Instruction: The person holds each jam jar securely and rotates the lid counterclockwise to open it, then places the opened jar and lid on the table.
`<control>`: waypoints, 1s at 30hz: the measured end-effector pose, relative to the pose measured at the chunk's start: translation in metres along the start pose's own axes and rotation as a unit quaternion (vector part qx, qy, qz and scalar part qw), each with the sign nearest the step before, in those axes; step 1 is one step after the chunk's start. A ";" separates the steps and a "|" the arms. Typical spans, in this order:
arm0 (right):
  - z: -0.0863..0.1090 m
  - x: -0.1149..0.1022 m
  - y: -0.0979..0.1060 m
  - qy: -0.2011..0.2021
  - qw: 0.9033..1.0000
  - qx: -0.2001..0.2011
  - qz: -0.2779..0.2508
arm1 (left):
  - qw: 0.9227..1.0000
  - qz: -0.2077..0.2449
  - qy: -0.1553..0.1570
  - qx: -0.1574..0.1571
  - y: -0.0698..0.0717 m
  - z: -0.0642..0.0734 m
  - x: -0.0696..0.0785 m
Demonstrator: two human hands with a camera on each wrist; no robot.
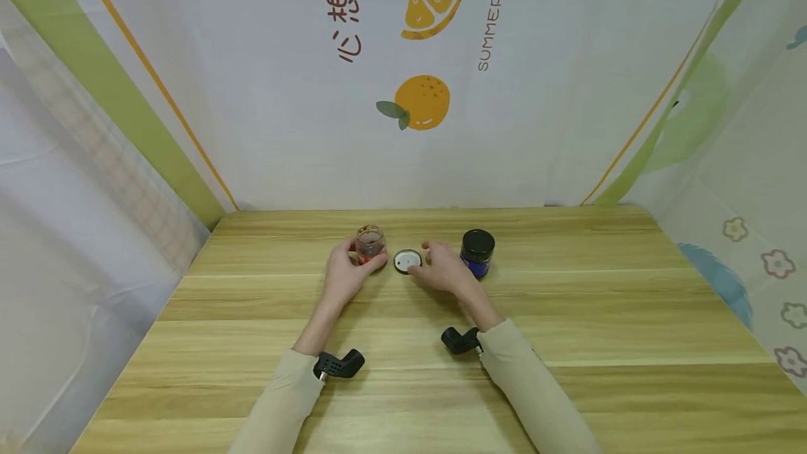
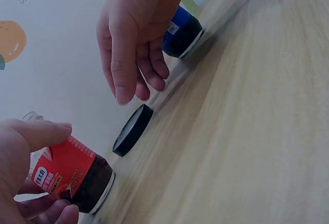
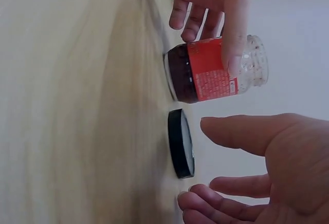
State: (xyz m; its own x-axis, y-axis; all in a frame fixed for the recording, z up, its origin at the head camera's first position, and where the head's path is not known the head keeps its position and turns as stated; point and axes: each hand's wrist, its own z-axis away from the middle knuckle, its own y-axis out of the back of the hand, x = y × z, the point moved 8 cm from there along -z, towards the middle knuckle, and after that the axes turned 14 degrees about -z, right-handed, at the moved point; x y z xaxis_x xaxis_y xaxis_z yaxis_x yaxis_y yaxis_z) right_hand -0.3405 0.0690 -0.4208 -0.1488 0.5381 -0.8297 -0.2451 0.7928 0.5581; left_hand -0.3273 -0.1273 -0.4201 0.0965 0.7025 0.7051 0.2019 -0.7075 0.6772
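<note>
My left hand (image 1: pixel 343 275) grips an open glass jar (image 1: pixel 370 237) standing on the table, its thumb and fingers around the sides. The jar has a red label (image 3: pixel 213 72), dark contents low down and smeared clear glass at the top. To its right a black lid (image 1: pixel 408 260) lies with its pale inner face up. Over the lid's right side hovers my right hand (image 1: pixel 443 270), thumb and fingers spread and apart from it, holding nothing. In the left wrist view those fingertips point down toward the lid (image 2: pixel 132 130).
A second jar (image 1: pixel 478 253), with a black lid on and a blue label, stands just right of my right hand. The wooden table (image 1: pixel 403 398) ends at the back against a white curtain (image 1: pixel 284 132) printed with oranges.
</note>
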 end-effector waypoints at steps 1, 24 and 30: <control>0.000 -0.001 0.000 0.000 1.000 0.001 0.001 | 1.000 0.001 0.002 0.000 0.001 0.000 0.000; 0.014 -0.033 0.019 0.026 1.000 0.014 0.007 | 0.998 0.052 0.022 0.002 0.014 0.002 0.006; 0.017 -0.040 0.023 0.039 0.999 0.015 -0.011 | 0.998 0.057 0.017 0.006 0.020 0.003 0.012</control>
State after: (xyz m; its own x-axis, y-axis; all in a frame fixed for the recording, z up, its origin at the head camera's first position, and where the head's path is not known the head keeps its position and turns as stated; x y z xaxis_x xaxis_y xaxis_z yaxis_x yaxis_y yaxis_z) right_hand -0.3237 0.0711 -0.3746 -0.2182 0.4981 -0.8392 -0.2205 0.8125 0.5396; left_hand -0.3194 -0.1331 -0.3987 0.0863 0.6148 0.7839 0.2041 -0.7811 0.5901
